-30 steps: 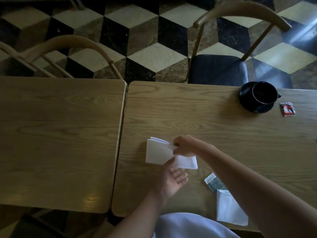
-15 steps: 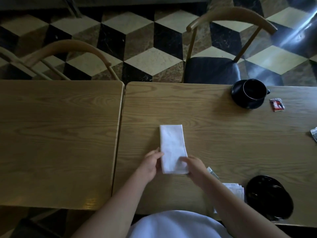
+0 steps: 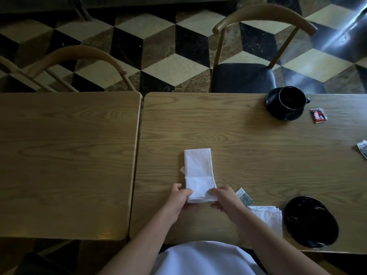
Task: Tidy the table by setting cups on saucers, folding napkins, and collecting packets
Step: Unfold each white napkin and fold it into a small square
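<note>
Left hand (image 3: 179,197) fingers pinching white napkin (image 3: 198,171) near end, right hand (image 3: 225,199) fingers pinching opposite corner

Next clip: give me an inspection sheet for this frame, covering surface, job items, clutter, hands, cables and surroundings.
Surface: two wooden tables pushed together.
Job items: white napkin, near end folded up; black cup on saucer; empty saucer; second napkin; red packet; grey packet; another packet at right edge.
Clutter: nothing seen.
Hands: left hand and right hand pinch the napkin's near corners.
Cables: nothing seen.
Surroundings: two chairs, cube-pattern floor.
</note>
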The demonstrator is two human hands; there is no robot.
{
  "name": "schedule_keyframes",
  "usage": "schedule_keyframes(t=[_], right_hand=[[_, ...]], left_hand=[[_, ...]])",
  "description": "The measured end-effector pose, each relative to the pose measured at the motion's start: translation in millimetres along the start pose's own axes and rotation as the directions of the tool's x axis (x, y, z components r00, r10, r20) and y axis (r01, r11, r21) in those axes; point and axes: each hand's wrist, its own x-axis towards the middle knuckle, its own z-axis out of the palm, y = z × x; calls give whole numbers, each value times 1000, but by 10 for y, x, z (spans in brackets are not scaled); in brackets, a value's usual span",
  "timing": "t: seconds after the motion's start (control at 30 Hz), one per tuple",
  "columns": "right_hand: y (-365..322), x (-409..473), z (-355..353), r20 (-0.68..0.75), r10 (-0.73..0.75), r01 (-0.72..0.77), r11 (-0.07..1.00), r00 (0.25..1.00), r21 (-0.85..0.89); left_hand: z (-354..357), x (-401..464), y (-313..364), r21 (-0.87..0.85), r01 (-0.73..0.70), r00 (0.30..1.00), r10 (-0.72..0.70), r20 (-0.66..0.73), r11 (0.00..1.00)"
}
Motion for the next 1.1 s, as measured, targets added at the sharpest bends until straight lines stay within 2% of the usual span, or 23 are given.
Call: schedule_keyframes(t=[0.13, 0.3, 0.47, 0.53, 0.63, 0.77, 0.8, 0.87, 0.93, 1.0, 1.1], right_hand=[[-229, -46, -22, 12, -121, 120, 991, 993, 67], [-543, 4, -10, 48, -104, 98, 987, 993, 129], [-897, 187, -16, 109, -118, 100, 982, 987, 158], [-1011, 280, 13, 146, -127, 99, 978, 981, 182], [-1045, 396, 37, 192, -169, 119, 962, 967, 245], [-992, 459, 45, 166, -211, 161, 949, 963, 271], [-962, 463, 47, 142, -246, 201, 941, 959, 272], [-876, 462, 53, 105, -342, 319, 929, 934, 186], [-755, 438, 78, 126, -431, 440, 896, 893, -53], [-654, 375, 118, 173, -503, 532, 794, 847, -294], [-564, 320, 154, 251, -586, 629, 635, 771, -448]], left_hand=[[-10, -11, 161, -85, -66, 997, 63, -34, 994], [-33, 6, 466, -191, -107, 993, 115, 31, 976], [-36, 142, 823, -252, -103, 994, 110, 15, 962], [2, 235, 941, -230, -148, 989, 144, -34, 962], [102, 371, 991, -109, -240, 964, 224, -142, 965], [169, 439, 967, -13, -215, 952, 207, -226, 976], [174, 435, 960, 78, -238, 935, 250, -253, 968], [181, 376, 912, 322, -340, 863, 429, -266, 884], [194, 292, 802, 446, -471, 806, 576, -132, 761], [188, 225, 701, 490, -525, 808, 588, 32, 696], [145, 207, 634, 577, -528, 819, 553, 153, 623]])
